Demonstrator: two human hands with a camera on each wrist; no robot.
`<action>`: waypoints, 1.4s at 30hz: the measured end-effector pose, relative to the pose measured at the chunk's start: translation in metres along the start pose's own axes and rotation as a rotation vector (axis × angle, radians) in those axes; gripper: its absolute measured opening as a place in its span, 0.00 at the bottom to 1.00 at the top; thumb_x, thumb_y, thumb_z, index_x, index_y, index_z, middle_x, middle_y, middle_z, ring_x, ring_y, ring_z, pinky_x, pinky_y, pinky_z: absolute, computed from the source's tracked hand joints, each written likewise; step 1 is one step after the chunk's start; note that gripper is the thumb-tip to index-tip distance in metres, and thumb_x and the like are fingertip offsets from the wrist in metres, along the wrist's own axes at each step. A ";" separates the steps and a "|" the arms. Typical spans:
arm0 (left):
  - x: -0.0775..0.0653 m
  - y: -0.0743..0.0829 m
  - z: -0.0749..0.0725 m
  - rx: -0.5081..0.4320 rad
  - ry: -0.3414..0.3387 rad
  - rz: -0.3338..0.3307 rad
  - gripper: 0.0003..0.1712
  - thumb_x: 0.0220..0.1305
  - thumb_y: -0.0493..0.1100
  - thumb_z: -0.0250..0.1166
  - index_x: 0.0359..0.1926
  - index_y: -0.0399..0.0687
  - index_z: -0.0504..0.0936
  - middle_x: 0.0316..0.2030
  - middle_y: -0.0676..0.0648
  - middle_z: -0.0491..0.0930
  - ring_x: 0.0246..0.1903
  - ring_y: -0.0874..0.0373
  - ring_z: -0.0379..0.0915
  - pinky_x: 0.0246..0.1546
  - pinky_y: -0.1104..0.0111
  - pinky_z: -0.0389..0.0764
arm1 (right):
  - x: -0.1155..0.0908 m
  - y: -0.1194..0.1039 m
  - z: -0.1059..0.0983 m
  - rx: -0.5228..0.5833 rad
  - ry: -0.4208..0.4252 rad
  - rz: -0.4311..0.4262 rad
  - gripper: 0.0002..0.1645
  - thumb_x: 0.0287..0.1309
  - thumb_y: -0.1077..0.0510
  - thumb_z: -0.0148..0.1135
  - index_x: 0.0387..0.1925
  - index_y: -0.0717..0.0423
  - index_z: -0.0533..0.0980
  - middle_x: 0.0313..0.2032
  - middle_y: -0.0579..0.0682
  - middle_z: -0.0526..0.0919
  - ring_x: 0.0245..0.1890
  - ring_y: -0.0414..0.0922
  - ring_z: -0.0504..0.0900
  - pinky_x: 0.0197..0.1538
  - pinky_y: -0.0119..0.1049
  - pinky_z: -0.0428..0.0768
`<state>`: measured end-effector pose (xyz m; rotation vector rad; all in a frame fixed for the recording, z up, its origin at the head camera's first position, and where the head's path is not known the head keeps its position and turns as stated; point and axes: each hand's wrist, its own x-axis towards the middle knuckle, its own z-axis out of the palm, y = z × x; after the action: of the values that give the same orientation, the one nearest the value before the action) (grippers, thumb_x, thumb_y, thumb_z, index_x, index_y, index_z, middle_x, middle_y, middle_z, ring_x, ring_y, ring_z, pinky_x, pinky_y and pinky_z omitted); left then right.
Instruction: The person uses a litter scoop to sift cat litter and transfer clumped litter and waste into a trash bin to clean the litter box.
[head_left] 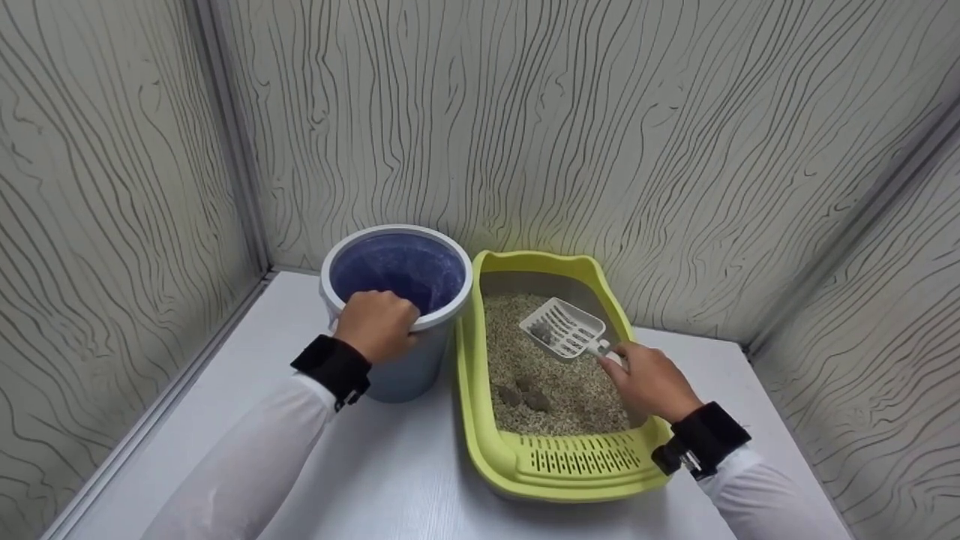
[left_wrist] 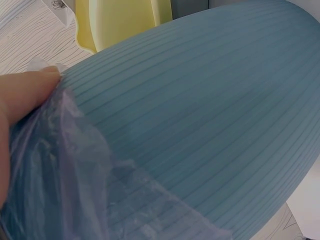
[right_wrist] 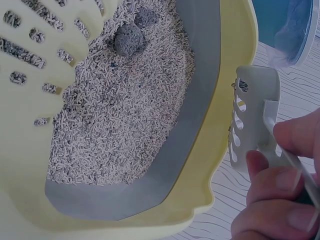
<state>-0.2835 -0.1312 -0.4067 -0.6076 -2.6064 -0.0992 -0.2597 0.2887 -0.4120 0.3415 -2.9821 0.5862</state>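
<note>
My left hand [head_left: 377, 324] grips the near rim of a blue-grey trash bin [head_left: 409, 379]. In the left wrist view its thumb presses on a thin purple plastic bag [left_wrist: 80, 165] that hangs over the ribbed wall. Over a yellow-rimmed litter box [head_left: 478, 442], my right hand [head_left: 654, 381] holds a white slotted litter scoop [head_left: 592, 324] by its handle. A grey clump [head_left: 541, 331] lies in the scoop. Several darker clumps [head_left: 535, 400] sit on the litter [head_left: 585, 409] towards the front of the box; two round ones [right_wrist: 128, 40] show in the right wrist view.
The bin stands just left of the litter box on a white table [head_left: 405, 480]. Wood-grain patterned panels [head_left: 480, 112] close in the back and both sides. A slotted yellow ledge [head_left: 581, 456] forms the front of the box.
</note>
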 end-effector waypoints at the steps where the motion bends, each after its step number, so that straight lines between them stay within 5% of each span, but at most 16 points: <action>1: 0.000 0.000 0.000 0.001 0.001 0.000 0.25 0.56 0.57 0.76 0.15 0.50 0.75 0.16 0.49 0.79 0.16 0.49 0.75 0.21 0.49 0.76 | 0.000 0.000 0.000 0.001 0.001 0.001 0.14 0.75 0.48 0.59 0.41 0.54 0.80 0.23 0.46 0.76 0.21 0.41 0.72 0.28 0.38 0.68; 18: -0.002 0.003 -0.002 0.019 0.017 0.017 0.21 0.52 0.50 0.77 0.15 0.51 0.74 0.15 0.49 0.78 0.15 0.50 0.73 0.18 0.50 0.75 | 0.004 -0.004 -0.003 -0.001 0.000 0.000 0.14 0.75 0.48 0.58 0.35 0.53 0.77 0.23 0.46 0.74 0.20 0.42 0.71 0.28 0.37 0.67; 25: -0.001 0.000 -0.002 0.012 0.006 0.011 0.22 0.53 0.53 0.77 0.15 0.50 0.75 0.15 0.49 0.78 0.15 0.49 0.73 0.19 0.49 0.75 | 0.011 -0.009 -0.021 0.005 0.004 -0.022 0.15 0.76 0.49 0.57 0.37 0.55 0.79 0.25 0.47 0.75 0.21 0.42 0.70 0.28 0.37 0.67; 32: 0.000 -0.001 -0.002 0.011 0.007 0.008 0.22 0.53 0.55 0.77 0.17 0.49 0.78 0.16 0.47 0.80 0.16 0.48 0.76 0.20 0.48 0.77 | 0.026 -0.035 -0.054 -0.017 0.047 -0.062 0.18 0.76 0.49 0.57 0.43 0.61 0.80 0.26 0.49 0.77 0.22 0.42 0.72 0.28 0.38 0.69; 37: 0.001 -0.001 -0.001 0.005 0.004 0.007 0.24 0.55 0.58 0.77 0.17 0.49 0.78 0.16 0.48 0.79 0.16 0.49 0.75 0.21 0.50 0.76 | 0.038 -0.060 -0.069 -0.024 0.075 -0.104 0.17 0.75 0.49 0.57 0.38 0.59 0.80 0.24 0.47 0.73 0.21 0.43 0.68 0.29 0.38 0.67; 42: 0.001 -0.001 -0.001 -0.005 0.011 0.009 0.22 0.53 0.50 0.75 0.14 0.51 0.73 0.14 0.50 0.75 0.14 0.51 0.71 0.19 0.50 0.75 | 0.052 -0.086 -0.076 0.004 0.053 -0.108 0.17 0.75 0.49 0.57 0.40 0.58 0.81 0.24 0.46 0.72 0.20 0.41 0.66 0.25 0.36 0.66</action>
<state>-0.2843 -0.1320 -0.4058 -0.6191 -2.5935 -0.1056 -0.2871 0.2299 -0.3046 0.4757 -2.8909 0.5812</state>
